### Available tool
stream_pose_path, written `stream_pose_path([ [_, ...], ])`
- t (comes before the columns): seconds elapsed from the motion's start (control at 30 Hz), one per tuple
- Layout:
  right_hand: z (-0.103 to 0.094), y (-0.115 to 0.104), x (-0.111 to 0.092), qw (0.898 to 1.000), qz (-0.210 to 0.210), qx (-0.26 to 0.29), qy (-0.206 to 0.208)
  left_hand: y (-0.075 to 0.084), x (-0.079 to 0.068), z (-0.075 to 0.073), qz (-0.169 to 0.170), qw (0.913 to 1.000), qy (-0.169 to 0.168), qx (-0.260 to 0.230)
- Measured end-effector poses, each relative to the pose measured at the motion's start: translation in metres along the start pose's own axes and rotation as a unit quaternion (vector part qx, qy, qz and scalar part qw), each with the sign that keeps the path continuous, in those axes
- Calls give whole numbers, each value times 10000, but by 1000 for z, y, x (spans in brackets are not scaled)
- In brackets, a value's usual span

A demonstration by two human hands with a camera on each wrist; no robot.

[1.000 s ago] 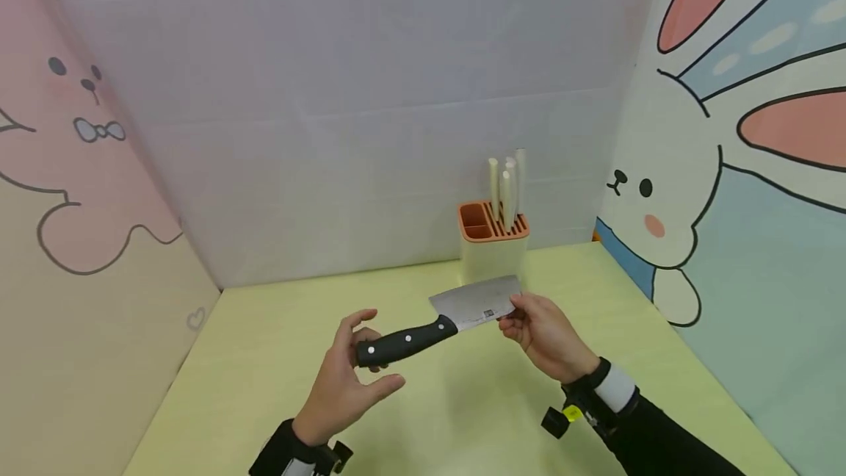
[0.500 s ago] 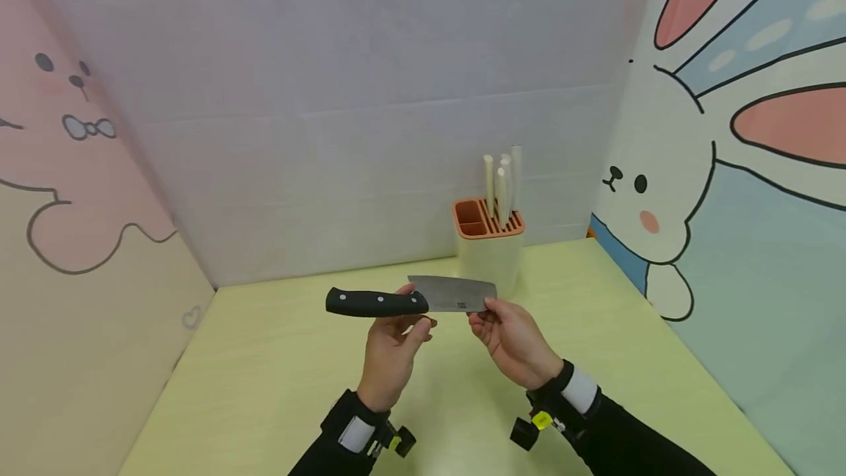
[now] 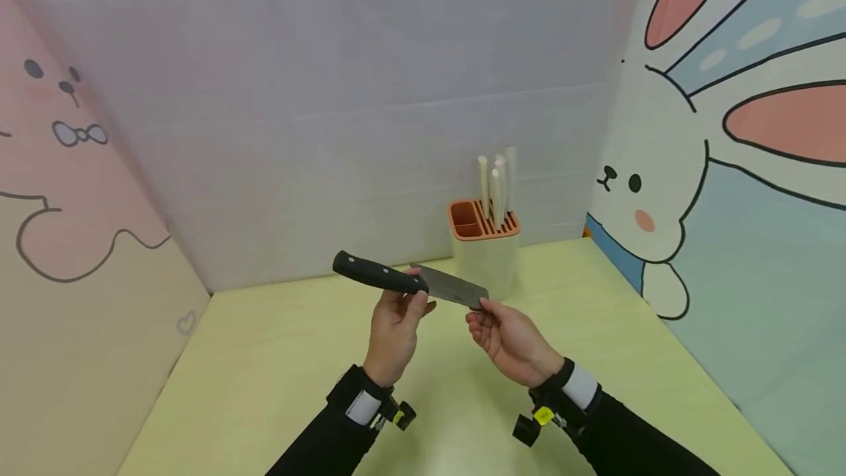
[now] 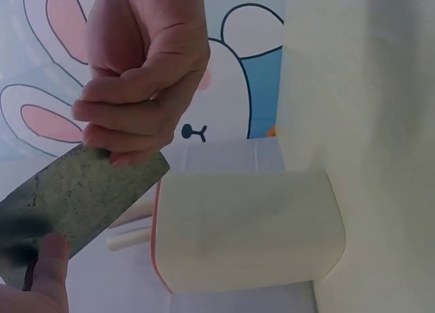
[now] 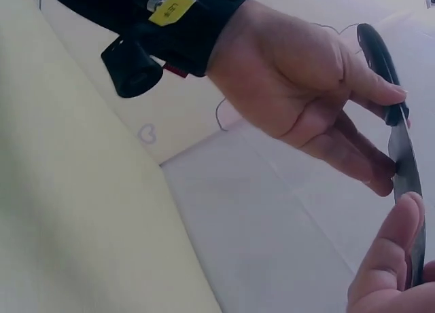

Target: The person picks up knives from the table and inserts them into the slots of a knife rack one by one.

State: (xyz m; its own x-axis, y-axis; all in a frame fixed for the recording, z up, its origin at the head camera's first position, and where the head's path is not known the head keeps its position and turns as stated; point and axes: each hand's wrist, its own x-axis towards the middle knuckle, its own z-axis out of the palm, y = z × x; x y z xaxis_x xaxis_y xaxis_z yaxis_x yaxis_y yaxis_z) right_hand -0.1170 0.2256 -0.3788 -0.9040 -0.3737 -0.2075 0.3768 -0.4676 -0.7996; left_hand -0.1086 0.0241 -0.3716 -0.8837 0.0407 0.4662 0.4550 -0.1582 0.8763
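A cleaver with a black riveted handle and a grey blade [image 3: 456, 287] is held in the air between both hands. My left hand [image 3: 391, 340] pinches it where handle meets blade, thumb on the near side. My right hand [image 3: 512, 340] pinches the far end of the blade between thumb and fingers. The handle points up and left. In the left wrist view the broad blade [image 4: 75, 197] shows dark smudges. The right wrist view catches the cleaver [image 5: 406, 160] nearly edge-on. Behind it stands a cream knife block [image 3: 485, 263] with an orange slotted top.
Several white-handled tools [image 3: 496, 186] stand in the block's slots, beside two square compartments. The block rests on a pale yellow-green table [image 3: 264, 373] near the back wall [image 3: 317, 167]. Cartoon-printed panels [image 3: 661, 189] rise at both sides.
My left hand has come in from the left and taken hold of the cleaver by its handle's base. The handle end has swung upward; the right hand keeps its pinch and has shifted slightly left.
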Motion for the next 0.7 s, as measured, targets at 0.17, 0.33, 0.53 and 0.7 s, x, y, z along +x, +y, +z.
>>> stream_pose_path([
  [0.17, -20, -8, 7, 9844, -607, -1630, 250, 4, 18, -6, 129, 9999, 0, 19],
  [0.33, -43, -30, 27, 9177, -1872, -3276, 1242, 13, 46, -15, 127, 9997, -75, -186],
  [0.53, -65, -66, 71, 7564, -3455, -5094, 2213, 21, 78, -18, -23, 9990, 3, -439],
  [0.7, -75, -81, 99, 7068, -3609, -5658, 2237, 22, 94, -11, -78, 9983, 45, -573],
])
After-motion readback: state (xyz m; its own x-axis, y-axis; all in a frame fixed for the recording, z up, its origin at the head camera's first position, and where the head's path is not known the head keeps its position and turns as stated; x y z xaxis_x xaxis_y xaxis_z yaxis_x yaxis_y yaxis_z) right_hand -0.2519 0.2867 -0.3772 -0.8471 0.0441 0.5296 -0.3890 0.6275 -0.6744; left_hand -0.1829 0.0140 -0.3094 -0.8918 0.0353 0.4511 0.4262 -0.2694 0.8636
